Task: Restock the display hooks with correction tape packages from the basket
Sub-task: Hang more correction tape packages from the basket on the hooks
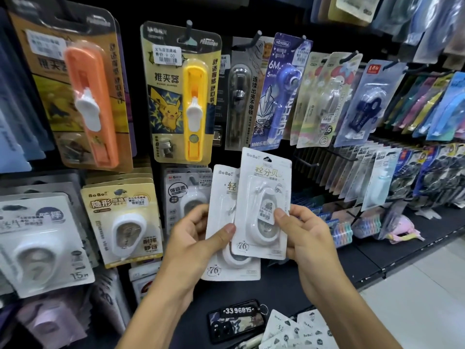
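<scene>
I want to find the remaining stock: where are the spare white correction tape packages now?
In the head view, the spare packages lie at the bottom edge, right of the phone, below the right hand.

The front package (264, 205) was white, with pale gold lettering and a white tape case under clear plastic. The rear package (224, 222) matched it: white, with grey print. The yellow card (176, 96) bore a yellow cartoon creature on blue with lightning streaks, and a yellow tool with a white slider. The orange tool (93, 96) had a white slider on a brown-gold card. The purple card (279, 91) showed white letters. The tan card (120, 217) held a white case. The phone (236, 321) wore grey camouflage.
</scene>
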{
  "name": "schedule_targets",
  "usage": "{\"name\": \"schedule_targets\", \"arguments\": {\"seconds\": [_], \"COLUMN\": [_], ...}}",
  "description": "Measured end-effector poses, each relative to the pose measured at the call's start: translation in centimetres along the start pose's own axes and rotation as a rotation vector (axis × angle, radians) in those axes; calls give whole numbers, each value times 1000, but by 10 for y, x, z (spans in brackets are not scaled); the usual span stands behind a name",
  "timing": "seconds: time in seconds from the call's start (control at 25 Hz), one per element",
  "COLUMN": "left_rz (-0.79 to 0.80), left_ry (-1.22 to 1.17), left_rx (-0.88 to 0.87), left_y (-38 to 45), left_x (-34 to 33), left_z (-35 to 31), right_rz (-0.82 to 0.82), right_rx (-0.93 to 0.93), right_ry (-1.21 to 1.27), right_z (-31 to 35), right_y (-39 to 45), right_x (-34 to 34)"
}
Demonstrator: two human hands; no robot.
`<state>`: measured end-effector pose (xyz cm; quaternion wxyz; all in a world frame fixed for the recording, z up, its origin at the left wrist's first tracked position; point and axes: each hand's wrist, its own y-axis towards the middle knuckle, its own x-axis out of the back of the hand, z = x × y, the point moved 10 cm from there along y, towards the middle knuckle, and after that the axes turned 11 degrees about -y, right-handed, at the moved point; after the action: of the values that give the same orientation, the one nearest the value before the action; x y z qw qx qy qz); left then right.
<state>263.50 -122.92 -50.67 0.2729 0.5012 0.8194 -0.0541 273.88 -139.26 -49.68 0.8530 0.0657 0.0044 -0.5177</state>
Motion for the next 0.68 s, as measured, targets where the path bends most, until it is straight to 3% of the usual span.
{"name": "schedule_targets", "arguments": {"seconds": [0.16,0.44,0.68], "left_rz": [-108,-314,-359], "left_ry": [45,187,106], "left_rx": [-37,-295,-295], "left_y": [1,-15,-13], "left_x": [18,38,48], "left_z": [-11,-45,-47], "right_rz": [-35,16,-214], "right_rx": [-17,154,91], "right_ry": [-82,-375,-539], "right_z": [-3,15,10], "right_y": [3,-3,3], "right_x": [17,24,39]}}
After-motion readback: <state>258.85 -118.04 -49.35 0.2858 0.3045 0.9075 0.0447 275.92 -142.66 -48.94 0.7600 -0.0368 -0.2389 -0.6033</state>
